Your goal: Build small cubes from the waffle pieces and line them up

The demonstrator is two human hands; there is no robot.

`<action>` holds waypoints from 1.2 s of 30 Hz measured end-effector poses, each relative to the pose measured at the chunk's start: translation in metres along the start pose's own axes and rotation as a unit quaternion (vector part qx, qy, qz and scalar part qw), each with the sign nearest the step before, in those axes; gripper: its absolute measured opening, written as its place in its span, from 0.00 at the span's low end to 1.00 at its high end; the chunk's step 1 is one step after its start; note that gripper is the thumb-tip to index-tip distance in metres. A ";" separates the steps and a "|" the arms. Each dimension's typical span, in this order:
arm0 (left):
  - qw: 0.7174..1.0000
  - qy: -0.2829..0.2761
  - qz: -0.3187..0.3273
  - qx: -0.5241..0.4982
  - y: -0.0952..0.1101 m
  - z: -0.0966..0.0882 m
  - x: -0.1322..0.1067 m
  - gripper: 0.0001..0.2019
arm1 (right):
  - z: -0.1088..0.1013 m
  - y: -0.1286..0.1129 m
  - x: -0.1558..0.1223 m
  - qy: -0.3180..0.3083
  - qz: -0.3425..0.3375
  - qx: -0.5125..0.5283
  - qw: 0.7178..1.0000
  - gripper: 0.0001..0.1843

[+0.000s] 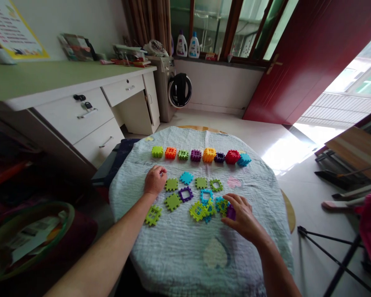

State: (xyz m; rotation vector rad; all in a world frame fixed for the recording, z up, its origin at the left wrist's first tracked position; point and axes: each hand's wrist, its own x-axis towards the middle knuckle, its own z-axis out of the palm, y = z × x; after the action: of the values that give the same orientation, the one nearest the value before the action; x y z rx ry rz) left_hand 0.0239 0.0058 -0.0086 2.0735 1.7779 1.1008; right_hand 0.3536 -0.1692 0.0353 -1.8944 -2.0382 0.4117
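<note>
My left hand [155,180] rests on the cloth with its fingers curled in, beside a flat olive-green notched tile [171,184]; no tile shows in it. My right hand [241,215] is spread, thumb and fingers apart, around a purple tile [231,212] and a green window tile [222,206]. Whether its fingertips touch them I cannot tell. Left of that hand, lime window tiles [198,210] overlap blue ones. A blue frame tile [206,195], a purple frame tile [186,194], a solid blue tile [186,177] and several green tiles lie flat between my hands.
Across the table's far side runs a row of stacked tiles, from a lime stack [157,152] through a yellow stack [209,155] to a red stack [233,156] and a leaning blue stack [244,159]. A pale cloth [185,251] covers the round table. A desk [64,82] stands left.
</note>
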 end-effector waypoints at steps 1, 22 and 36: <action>1.000 0.000 0.001 0.001 0.000 0.000 0.000 0.06 | 0.003 0.000 -0.004 -0.005 0.000 -0.007 1.000 0.31; 1.000 -0.006 -0.023 -0.011 0.001 -0.002 0.001 0.06 | 0.024 -0.077 0.012 -0.062 -0.101 -0.001 0.993 0.24; 0.995 0.009 -0.051 -0.086 -0.001 -0.003 0.000 0.05 | 0.026 -0.093 0.050 -0.085 -0.101 0.111 0.985 0.19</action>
State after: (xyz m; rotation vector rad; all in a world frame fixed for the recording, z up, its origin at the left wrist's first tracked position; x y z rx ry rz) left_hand 0.0214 0.0052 -0.0065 1.8595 1.7107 1.2004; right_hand 0.2549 -0.1258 0.0530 -1.5522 -2.1612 0.7357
